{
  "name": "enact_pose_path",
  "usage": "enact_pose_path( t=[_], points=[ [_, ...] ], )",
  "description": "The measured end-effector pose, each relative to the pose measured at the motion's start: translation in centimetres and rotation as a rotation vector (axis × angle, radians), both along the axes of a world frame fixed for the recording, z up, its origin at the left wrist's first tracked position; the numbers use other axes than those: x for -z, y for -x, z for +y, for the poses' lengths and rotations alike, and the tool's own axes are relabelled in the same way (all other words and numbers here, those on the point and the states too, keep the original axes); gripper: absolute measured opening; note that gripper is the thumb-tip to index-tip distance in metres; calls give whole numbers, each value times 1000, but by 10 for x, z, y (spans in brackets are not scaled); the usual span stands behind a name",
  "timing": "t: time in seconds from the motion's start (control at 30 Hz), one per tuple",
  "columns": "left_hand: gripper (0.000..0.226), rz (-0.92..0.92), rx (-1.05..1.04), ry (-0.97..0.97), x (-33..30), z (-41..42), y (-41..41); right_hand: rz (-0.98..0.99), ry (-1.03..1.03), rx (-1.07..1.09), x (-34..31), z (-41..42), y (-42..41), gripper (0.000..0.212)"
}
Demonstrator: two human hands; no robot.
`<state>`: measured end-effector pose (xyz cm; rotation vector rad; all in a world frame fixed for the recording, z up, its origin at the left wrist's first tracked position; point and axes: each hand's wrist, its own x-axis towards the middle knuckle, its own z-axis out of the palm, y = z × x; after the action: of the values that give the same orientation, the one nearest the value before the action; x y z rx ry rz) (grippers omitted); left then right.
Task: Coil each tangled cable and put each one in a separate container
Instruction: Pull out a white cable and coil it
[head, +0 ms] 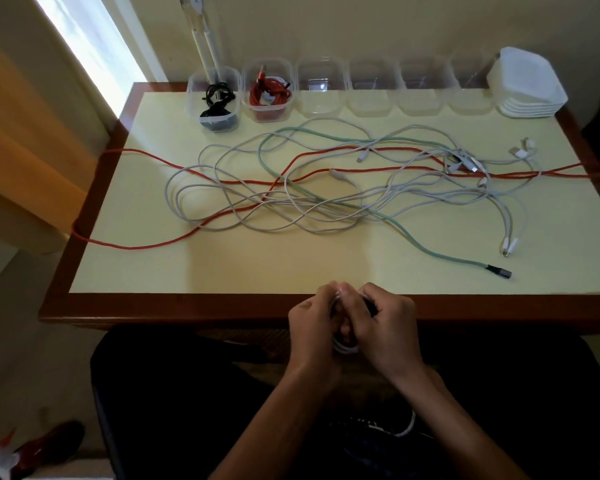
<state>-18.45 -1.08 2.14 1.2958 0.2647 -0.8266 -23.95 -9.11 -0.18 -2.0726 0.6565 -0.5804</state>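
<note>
My left hand (314, 323) and my right hand (385, 327) meet just in front of the table's near edge, both gripping a small coil of white cable (343, 347); most of the coil is hidden by my fingers. A tangle of white cables (257, 209), a long red cable (146, 245) and a mint-green cable (440, 252) lies spread over the table. At the back stands a row of clear containers: the leftmost (213, 102) holds a black cable, the second (266, 91) a red cable, and several others (323, 86) hold nothing.
A stack of white lids (530, 84) sits at the back right corner. A white lamp stem (207, 39) rises behind the leftmost container. The red cable hangs over both side edges of the table (187, 306). A curtain hangs at the left.
</note>
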Motion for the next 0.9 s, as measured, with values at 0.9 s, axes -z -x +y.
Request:
enact_pose_path(
  t=[0.9],
  points=[
    [44, -397, 82, 48, 9, 10, -10, -199, -326, -27, -9, -8, 0, 16]
  ],
)
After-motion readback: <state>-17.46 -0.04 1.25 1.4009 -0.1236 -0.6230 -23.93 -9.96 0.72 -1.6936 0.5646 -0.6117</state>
